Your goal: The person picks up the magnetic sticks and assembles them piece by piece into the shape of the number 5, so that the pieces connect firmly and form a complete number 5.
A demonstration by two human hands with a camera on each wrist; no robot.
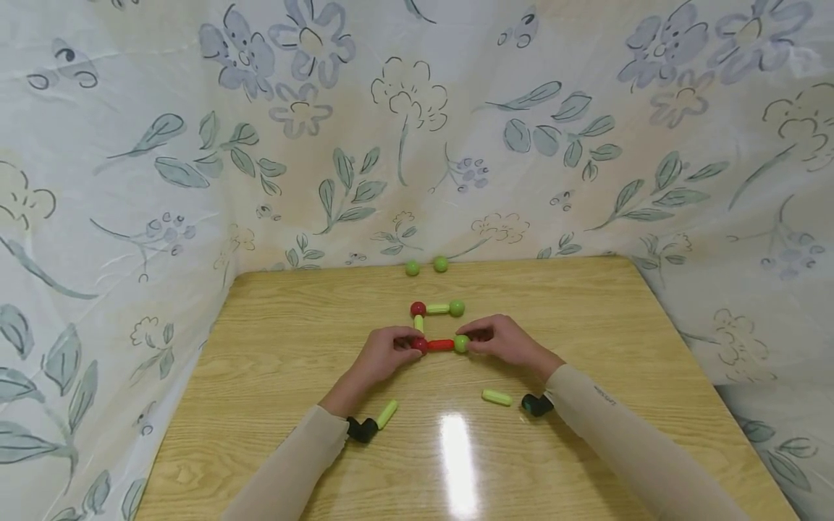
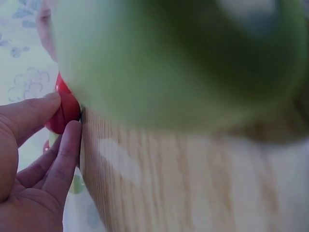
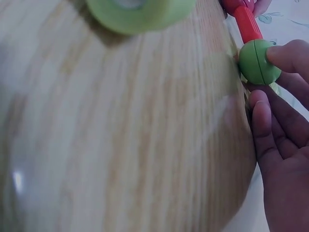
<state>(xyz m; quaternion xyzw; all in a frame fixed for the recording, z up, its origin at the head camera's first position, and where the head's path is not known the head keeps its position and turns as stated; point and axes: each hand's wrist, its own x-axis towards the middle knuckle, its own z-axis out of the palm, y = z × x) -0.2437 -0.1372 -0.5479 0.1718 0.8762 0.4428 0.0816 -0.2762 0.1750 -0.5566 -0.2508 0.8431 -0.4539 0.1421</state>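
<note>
My left hand pinches a dark red ball between thumb and fingers. A red rod runs from that ball to a green ball, which my right hand holds at its other side. From the left-hand red ball a yellow-green rod leads back to a second red ball. Another yellow-green rod links this one with a green ball on its right. Together the pieces form an angular C shape lying on the wooden table.
Two loose green balls lie at the table's back edge by the floral cloth. Loose yellow-green rods lie near each forearm, one left, one right. Black devices sit by the cuffs. Blurred green shapes fill part of both wrist views.
</note>
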